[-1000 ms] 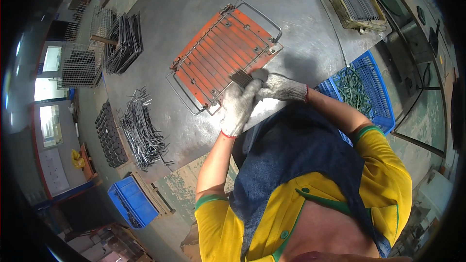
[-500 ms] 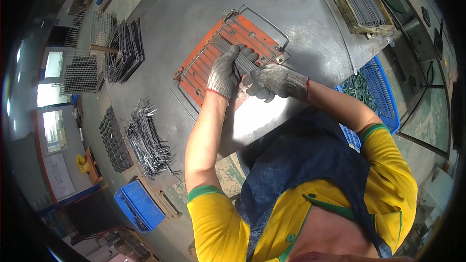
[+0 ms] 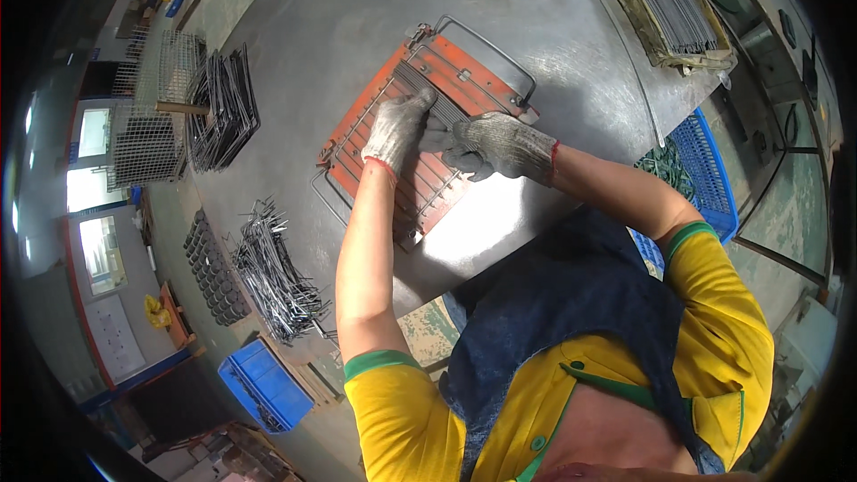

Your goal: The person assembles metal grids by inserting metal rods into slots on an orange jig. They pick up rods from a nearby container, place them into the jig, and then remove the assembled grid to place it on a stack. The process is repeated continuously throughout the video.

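On the metal table lies an orange fixture plate [image 3: 495, 82] crossed by rods and fitted with raised stops. A bundle of thin grey metal rods [image 3: 449, 111] slants over its middle. My left hand [image 3: 398, 129], in a grey-white knit glove, is closed at the bundle's left side, thumb against the rods. My right hand [image 3: 505, 145], gloved alike, grips the bundle's lower right end, its fingertips close to the left hand's. The gloves partly hide the rods. A bent wire handle [image 3: 489, 46] loops out from the plate's far right side.
Loose metal rods [image 3: 277, 281] are heaped at the table's left edge, with bent wire frames [image 3: 221, 112] farther back. A tray of rods [image 3: 668, 2] stands far right, and one long rod [image 3: 620, 49] lies nearby. Blue crates [image 3: 705, 174] [image 3: 266, 384] flank the table.
My left hand has shifted slightly left along the rods. The bundle now sits flatter across the fixture, and more of its length shows. My right hand has moved a little left.
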A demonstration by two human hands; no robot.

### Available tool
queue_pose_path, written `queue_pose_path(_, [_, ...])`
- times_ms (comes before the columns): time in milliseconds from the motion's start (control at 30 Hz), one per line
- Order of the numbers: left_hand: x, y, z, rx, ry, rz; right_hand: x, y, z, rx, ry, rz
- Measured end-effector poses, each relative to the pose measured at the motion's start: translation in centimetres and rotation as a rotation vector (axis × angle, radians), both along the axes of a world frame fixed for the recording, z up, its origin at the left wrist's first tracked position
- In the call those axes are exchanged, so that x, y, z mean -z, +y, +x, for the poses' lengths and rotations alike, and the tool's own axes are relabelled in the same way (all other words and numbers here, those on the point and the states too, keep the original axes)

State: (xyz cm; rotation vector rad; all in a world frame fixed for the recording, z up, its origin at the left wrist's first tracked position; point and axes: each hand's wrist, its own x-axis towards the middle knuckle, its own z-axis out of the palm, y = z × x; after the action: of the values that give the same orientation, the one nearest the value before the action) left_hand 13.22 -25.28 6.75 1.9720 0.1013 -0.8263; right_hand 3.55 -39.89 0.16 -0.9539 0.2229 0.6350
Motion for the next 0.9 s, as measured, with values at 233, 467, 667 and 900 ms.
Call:
queue_pose_path(233, [2.5, -0.4, -1.3, 0.242, -1.198, 0.628, 0.4, 0.2, -0.2, 0.062, 0.113, 0.092])
queue_pose_path(467, [3.9, -1.0, -1.3, 0.447, -1.263, 0.212, -2.6, -0.9, -0.4, -0.100, -0.118, -0.341])
queue_pose_path(667, [6.0, -1.7, -1.5, 0.509, -1.359, 0.505, -10.5, -5.2, -2.1, -0.133, -0.325, -1.393])
queue_pose_path(900, [4.9, -2.9, -1.4, 0.592, -1.451, 0.484, 2.2, -6.5, 2.4, 0.437, -0.659, -1.626])
